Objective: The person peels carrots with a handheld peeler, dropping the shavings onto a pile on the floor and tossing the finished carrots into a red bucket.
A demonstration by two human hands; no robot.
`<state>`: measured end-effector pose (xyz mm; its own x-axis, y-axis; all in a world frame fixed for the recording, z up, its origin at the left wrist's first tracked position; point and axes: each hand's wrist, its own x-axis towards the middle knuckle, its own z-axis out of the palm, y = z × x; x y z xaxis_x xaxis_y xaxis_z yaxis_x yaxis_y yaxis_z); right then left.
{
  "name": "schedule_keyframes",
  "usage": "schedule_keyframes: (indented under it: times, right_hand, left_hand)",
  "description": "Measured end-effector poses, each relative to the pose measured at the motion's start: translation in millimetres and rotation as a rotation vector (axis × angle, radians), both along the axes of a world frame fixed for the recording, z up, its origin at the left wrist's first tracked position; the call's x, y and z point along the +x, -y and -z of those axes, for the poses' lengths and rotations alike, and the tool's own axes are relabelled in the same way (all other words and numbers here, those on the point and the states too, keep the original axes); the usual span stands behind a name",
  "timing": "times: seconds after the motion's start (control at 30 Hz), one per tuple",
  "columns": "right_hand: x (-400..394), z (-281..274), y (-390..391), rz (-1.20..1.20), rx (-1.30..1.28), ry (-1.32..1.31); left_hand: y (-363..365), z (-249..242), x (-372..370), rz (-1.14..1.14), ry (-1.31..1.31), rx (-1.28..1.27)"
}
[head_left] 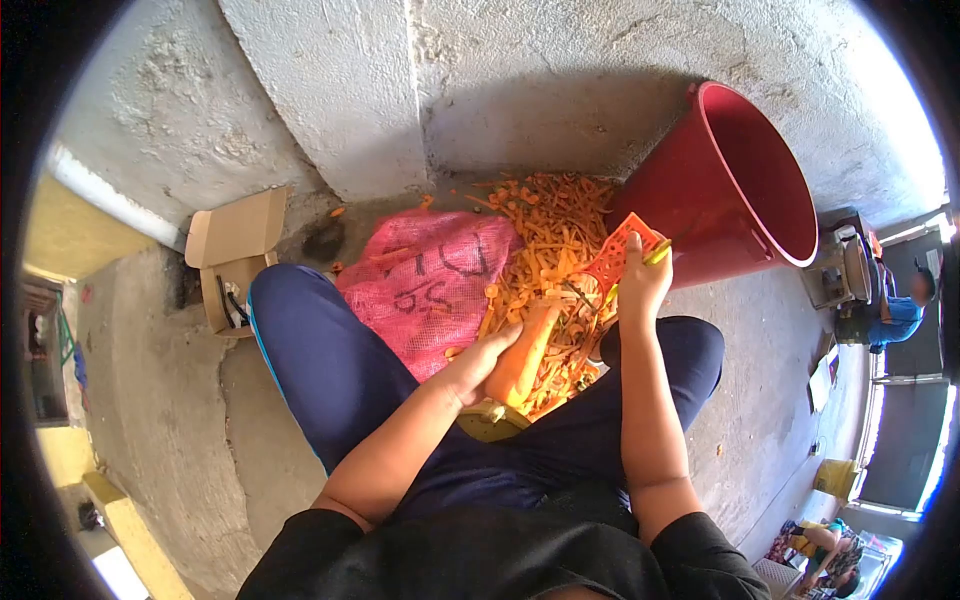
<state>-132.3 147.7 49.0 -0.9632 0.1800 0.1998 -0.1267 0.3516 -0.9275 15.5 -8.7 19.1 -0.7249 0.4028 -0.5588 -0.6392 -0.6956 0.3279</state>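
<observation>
My left hand (484, 368) is wrapped round a thick, peeled carrot (527, 358), held tilted between my knees. My right hand (643, 283) is closed on a yellow-handled tool (657, 252) that looks like a peeler; its working end is hard to make out. Just behind that hand is the perforated wall of an orange plastic basket (612, 258). Orange peelings (560, 225) lie heaped on the floor past the carrot and up to the wall. A pink mesh sack (435, 290) with dark lettering lies beside the heap, to the left.
A tall red bucket (668, 190) leans or stands tilted in view at the right, by the wall. An open cardboard box (232, 255) sits at the left. At far right a person in blue (900, 318) is seen, and another person (835, 550) is lower down.
</observation>
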Motion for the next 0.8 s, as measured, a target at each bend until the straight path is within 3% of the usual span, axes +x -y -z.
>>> schedule_keyframes:
  times: [0.17,0.23,0.4,0.5,0.53,0.6,0.7,0.8]
  right_hand:
    - [49.1,-8.9,25.9,-0.312,-0.136,-0.033]
    - [69.6,-10.4,34.6,-0.442,-0.194,0.136]
    - [81.8,-2.6,43.4,-0.482,0.017,0.018]
    - [76.5,-3.3,40.1,-0.418,0.059,0.112]
    - [70.9,-2.5,40.4,-0.386,0.082,-0.028]
    - [41.4,5.4,29.1,-0.206,0.061,-0.034]
    - [2.3,-3.2,10.1,0.039,0.2,-0.141]
    - [3.3,4.0,0.0,-0.048,-0.014,-0.053]
  left_hand:
    - [-1.5,13.4,-8.9,-0.192,0.053,0.122]
    - [-0.1,22.0,-9.4,-0.174,-0.003,0.124]
    - [-3.4,19.1,-13.9,-0.228,0.062,0.15]
    - [-7.2,10.3,-16.0,-0.24,0.075,0.081]
    - [-3.6,11.8,-14.3,-0.133,-0.021,0.039]
    - [4.7,15.6,-8.4,0.081,-0.214,-0.041]
    - [-5.3,1.0,4.1,0.006,-0.089,-0.116]
    - [-0.5,1.2,-2.8,-0.018,-0.001,-0.004]
